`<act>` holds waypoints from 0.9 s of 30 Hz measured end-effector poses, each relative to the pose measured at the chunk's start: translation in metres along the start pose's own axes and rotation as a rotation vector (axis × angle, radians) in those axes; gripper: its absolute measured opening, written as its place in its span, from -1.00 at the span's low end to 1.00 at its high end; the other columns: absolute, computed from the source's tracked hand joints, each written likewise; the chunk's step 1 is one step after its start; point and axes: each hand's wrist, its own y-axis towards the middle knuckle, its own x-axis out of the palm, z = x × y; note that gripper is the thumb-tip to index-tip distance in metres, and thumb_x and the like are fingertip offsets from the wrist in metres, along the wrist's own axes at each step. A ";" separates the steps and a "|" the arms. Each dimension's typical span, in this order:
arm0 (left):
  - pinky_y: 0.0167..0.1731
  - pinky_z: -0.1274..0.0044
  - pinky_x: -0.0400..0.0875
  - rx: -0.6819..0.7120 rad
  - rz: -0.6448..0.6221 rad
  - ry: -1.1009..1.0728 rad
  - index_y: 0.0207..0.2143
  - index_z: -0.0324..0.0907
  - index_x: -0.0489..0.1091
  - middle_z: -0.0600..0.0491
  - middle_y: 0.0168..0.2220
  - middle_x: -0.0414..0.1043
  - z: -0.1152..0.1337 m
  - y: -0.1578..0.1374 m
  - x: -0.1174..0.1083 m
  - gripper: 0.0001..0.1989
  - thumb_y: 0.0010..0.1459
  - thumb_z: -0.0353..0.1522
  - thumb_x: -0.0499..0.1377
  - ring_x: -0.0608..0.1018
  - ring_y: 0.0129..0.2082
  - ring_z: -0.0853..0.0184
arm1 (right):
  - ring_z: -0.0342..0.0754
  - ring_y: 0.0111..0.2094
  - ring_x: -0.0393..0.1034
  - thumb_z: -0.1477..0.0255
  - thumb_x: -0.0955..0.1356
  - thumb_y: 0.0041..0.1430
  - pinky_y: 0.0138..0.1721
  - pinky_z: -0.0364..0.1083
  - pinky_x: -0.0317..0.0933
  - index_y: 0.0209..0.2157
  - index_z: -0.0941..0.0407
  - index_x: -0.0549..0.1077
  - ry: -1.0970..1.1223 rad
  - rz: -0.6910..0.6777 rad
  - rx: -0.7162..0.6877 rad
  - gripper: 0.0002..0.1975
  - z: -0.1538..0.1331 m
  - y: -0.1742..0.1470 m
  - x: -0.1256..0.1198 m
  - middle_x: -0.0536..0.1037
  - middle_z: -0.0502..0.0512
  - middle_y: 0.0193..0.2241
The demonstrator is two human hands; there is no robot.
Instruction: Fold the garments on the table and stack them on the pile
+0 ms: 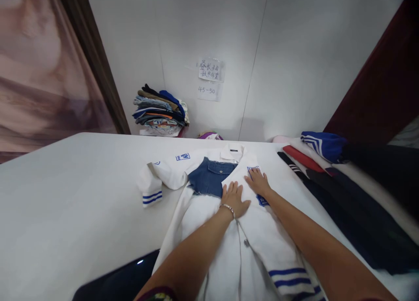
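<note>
A white jacket [209, 222] with a denim chest panel [209, 176] lies spread on the white table, its collar [233, 152] pointing away from me. My left hand [235, 199], with a bracelet on the wrist, rests flat on the jacket front just right of the denim. Up and to the right, my right hand [258, 182] lies flat with fingers spread, covering part of a blue patch. One blue-striped sleeve [152, 192] stretches out to the left. The other striped cuff [290, 279] is folded over the body near my right forearm. Neither hand grips anything.
A stack of folded clothes [162, 111] stands behind the table at the back left. More garments [347, 205] lie along the right side. A dark shiny object [118, 279] sits at the front left. Paper notes [211, 70] with handwriting hang on the wall.
</note>
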 end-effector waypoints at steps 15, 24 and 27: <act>0.26 0.14 -0.30 0.020 0.007 -0.080 0.29 -0.22 -0.01 -0.13 0.36 -0.16 0.001 -0.007 -0.004 -0.19 0.13 0.09 -0.16 -0.11 0.35 0.13 | 0.13 0.28 -0.03 0.17 0.10 0.29 0.18 0.17 -0.03 0.17 0.19 0.22 -0.039 0.064 -0.108 -0.45 0.015 -0.061 0.022 0.14 0.27 0.26; 0.19 0.32 0.10 -0.012 -0.086 -0.003 0.14 -0.05 0.26 0.03 0.27 0.13 -0.009 0.002 -0.040 -0.36 0.13 0.07 -0.05 0.19 0.25 0.22 | 0.12 0.26 0.01 0.14 0.08 0.28 0.15 0.18 0.05 0.16 0.16 0.25 -0.028 0.105 -0.142 -0.45 0.023 -0.060 0.030 0.18 0.24 0.24; 0.20 0.34 0.09 -0.129 0.030 0.049 0.08 -0.03 0.32 0.05 0.26 0.16 -0.038 0.000 -0.080 -0.48 0.16 -0.01 -0.02 0.20 0.24 0.23 | 0.12 0.27 -0.01 0.13 0.08 0.28 0.16 0.17 0.03 0.16 0.14 0.25 -0.016 0.091 -0.121 -0.44 0.024 -0.059 0.031 0.16 0.21 0.26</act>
